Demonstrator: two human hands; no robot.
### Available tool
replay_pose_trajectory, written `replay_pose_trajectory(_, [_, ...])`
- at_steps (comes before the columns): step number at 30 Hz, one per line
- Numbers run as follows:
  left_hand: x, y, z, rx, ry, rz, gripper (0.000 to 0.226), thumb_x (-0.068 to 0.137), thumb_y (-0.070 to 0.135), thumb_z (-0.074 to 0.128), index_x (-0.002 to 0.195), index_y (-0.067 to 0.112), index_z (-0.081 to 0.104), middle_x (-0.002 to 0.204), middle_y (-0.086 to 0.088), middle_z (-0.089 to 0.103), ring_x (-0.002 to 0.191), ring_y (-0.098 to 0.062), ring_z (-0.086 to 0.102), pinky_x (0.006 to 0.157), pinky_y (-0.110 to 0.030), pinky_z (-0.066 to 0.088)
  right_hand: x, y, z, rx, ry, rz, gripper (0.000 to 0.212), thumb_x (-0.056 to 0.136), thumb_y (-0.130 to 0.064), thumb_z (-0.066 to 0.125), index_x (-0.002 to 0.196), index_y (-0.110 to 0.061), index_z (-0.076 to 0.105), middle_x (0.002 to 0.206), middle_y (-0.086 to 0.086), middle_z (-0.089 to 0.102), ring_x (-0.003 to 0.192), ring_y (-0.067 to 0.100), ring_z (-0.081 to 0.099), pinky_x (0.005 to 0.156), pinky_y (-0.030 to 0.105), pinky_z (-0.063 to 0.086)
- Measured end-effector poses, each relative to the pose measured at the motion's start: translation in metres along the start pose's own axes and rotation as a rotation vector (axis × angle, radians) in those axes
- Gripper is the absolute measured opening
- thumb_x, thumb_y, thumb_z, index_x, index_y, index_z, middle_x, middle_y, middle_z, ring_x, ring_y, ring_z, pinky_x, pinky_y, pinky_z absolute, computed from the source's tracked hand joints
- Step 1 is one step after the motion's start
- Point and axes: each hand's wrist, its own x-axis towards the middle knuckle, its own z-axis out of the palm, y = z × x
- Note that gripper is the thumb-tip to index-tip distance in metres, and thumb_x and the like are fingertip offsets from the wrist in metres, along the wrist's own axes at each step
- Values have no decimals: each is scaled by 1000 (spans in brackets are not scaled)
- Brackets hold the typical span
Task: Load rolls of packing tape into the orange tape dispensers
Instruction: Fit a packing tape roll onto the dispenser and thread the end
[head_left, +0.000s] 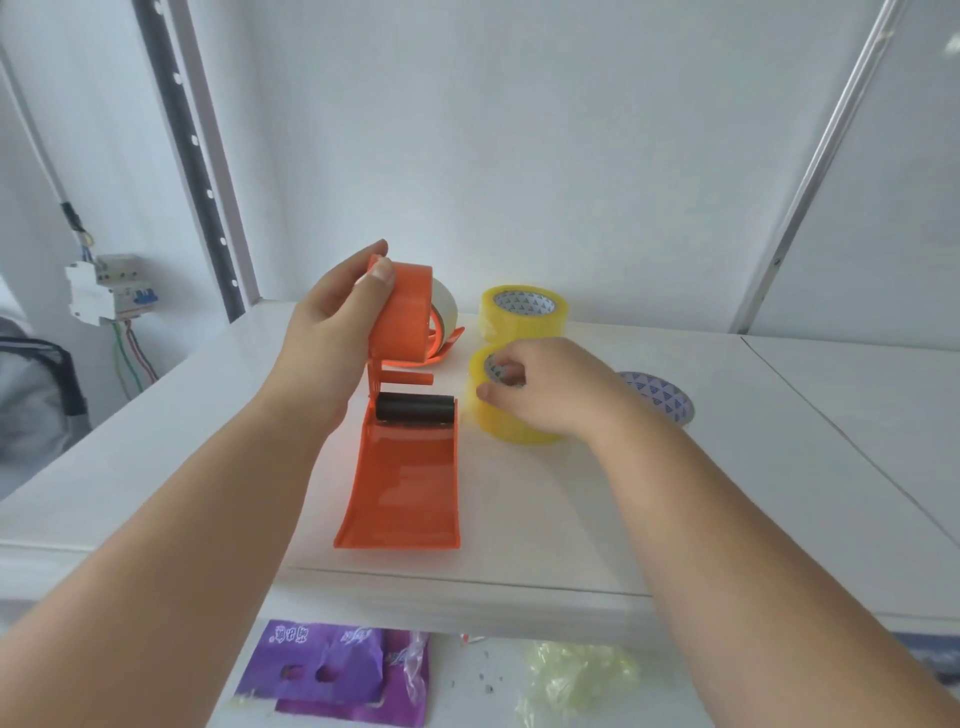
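L hand (332, 317) wraps round the drum end of an orange dispenser (402, 415), thumb on top, fingers behind; its flat handle end rests on the white table (675, 509), black roller (414, 407) facing up mid-body. Drum looks empty. R hand (545, 384) is closed on a yellow tape roll (511, 421) just R of the dispenser: fingertips in the core, thumb on the outer wall, roll still flat on the table.

Behind the held drum lies a 2nd orange dispenser (447, 340) w/ a pale roll (444, 306) already in it. Another yellow roll (522, 312) stands further back, close behind the gripped one. A 3rd loose roll (662, 397), core w/ blue triangle print, sits partly hidden behind the R wrist.

Count: 2 dispensers, 3 loose rolls, 1 loaded.

Below the table edge: purple packet (332, 670), crumpled yellowish film (576, 675). White panel walls, metal posts; breaker box (111, 288) w/ wires far L.
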Motion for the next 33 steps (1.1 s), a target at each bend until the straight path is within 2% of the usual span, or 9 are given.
replay_pose_trajectory(3, [-4, 3, -2, 13, 6, 1, 35, 96, 32, 50, 130, 24, 54, 104, 25, 59, 79, 15, 64, 71, -8, 51, 15, -9, 10, -41, 50, 66, 41, 87, -56, 49, 89, -17, 62, 88, 0, 64, 82, 22, 60, 68, 32, 48])
replay_pose_trajectory(5, [-6, 3, -3, 14, 10, -2, 36, 96, 31, 50, 131, 23, 54, 94, 28, 63, 78, 14, 64, 69, -8, 50, 23, -16, 13, -86, 62, 121, 48, 86, -59, 46, 64, -17, 49, 65, 0, 51, 61, 21, 49, 52, 28, 34])
replay_pose_trajectory(6, [-7, 3, -5, 18, 10, -4, 36, 96, 31, 50, 131, 23, 54, 88, 29, 66, 77, 13, 65, 69, -9, 51, 26, -20, 12, -101, 63, 148, 50, 86, -59, 46, 59, -17, 42, 61, -1, 45, 57, 20, 46, 50, 27, 30])
replay_pose_trajectory(10, [-10, 3, -9, 23, 8, -9, 35, 96, 30, 50, 131, 23, 54, 76, 33, 68, 76, 12, 65, 72, -10, 52, 33, -29, 6, -143, 11, 222, 38, 88, -44, 52, 63, -17, 41, 67, -2, 45, 75, 24, 51, 56, 25, 34])
replay_pose_trajectory(13, [-12, 3, -11, 27, 6, -8, 36, 96, 31, 51, 131, 23, 55, 78, 32, 68, 77, 10, 66, 74, -12, 53, 33, -30, 5, -113, -17, 247, 31, 86, -36, 53, 65, -16, 45, 68, 0, 48, 63, 18, 50, 49, 24, 29])
replay_pose_trajectory(19, [-13, 4, -13, 19, 0, -12, 35, 96, 28, 50, 130, 23, 54, 76, 32, 67, 74, 13, 65, 65, -7, 49, 23, -29, 3, -31, -55, 259, 32, 81, -39, 57, 64, -14, 46, 64, 1, 47, 57, 17, 47, 52, 25, 33])
replay_pose_trajectory(23, [-14, 4, -11, 6, -8, -8, 35, 97, 27, 50, 131, 23, 54, 86, 26, 64, 73, 15, 64, 64, -5, 48, 19, -28, -3, -12, 29, 249, 39, 81, -44, 53, 59, -14, 43, 59, 1, 45, 54, 17, 45, 49, 26, 28])
replay_pose_trajectory(30, [-13, 5, -8, 19, -8, -11, 36, 97, 29, 49, 132, 21, 53, 92, 23, 61, 70, 16, 63, 61, -4, 47, 10, -21, -28, 484, 188, 193, 30, 78, -28, 49, 57, -18, 31, 56, 2, 33, 51, 21, 33, 51, 27, 25])
replay_pose_trajectory(33, [-12, 7, -6, 19, -1, -19, 36, 97, 30, 49, 131, 20, 53, 94, 20, 61, 67, 15, 64, 60, -4, 46, 9, -23, -24, 660, 194, 126, 20, 69, -34, 50, 66, -16, 45, 66, 6, 41, 61, 16, 40, 64, 31, 32])
